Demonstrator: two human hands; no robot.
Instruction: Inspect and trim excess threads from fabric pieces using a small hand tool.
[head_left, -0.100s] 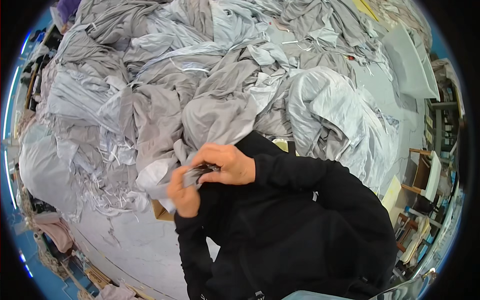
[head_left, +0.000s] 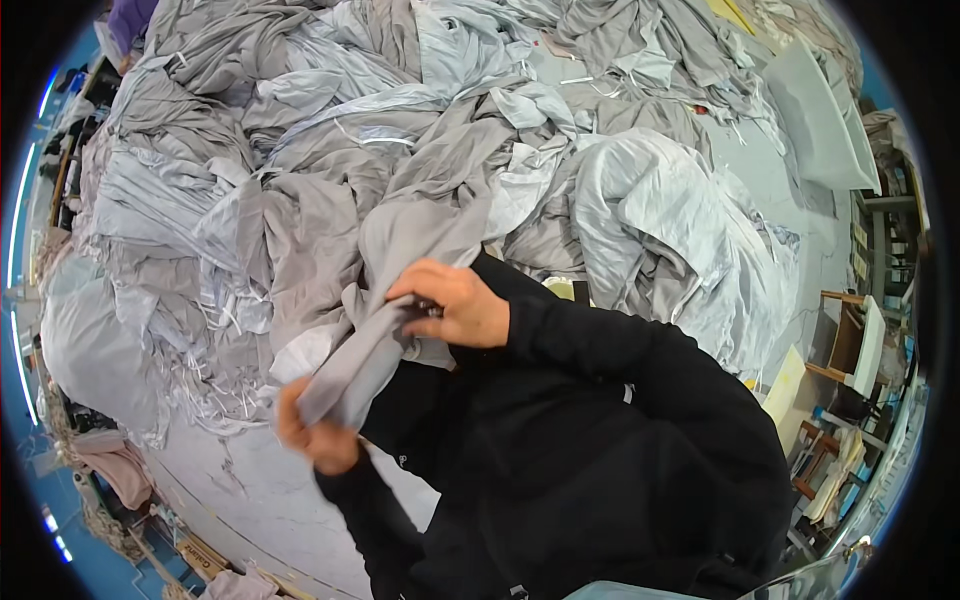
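A length of grey fabric (head_left: 362, 370) is stretched between my two hands. My left hand (head_left: 318, 438), slightly blurred, is closed on its lower end. Higher up and to the right, my right hand (head_left: 458, 302) grips the same cloth between thumb and fingers. Something small and dark shows within the right hand's curl; its kind is not clear. From there the cloth runs back into a large heap of grey and pale blue fabric (head_left: 420, 235) that spreads in front of me. A paler white piece (head_left: 303, 352) lies beside the held strip.
A white plastic bin (head_left: 822, 120) stands tilted at the far right. Wooden-framed furniture (head_left: 850, 340) is along the right side. Thin white ties (head_left: 235, 400) trail from the heap's left edge onto the pale floor (head_left: 250, 490). A cardboard box (head_left: 200, 555) sits at lower left.
My left hand has moved down and left, away from the right hand, drawing the grey fabric out between them. The right hand has shifted slightly upward.
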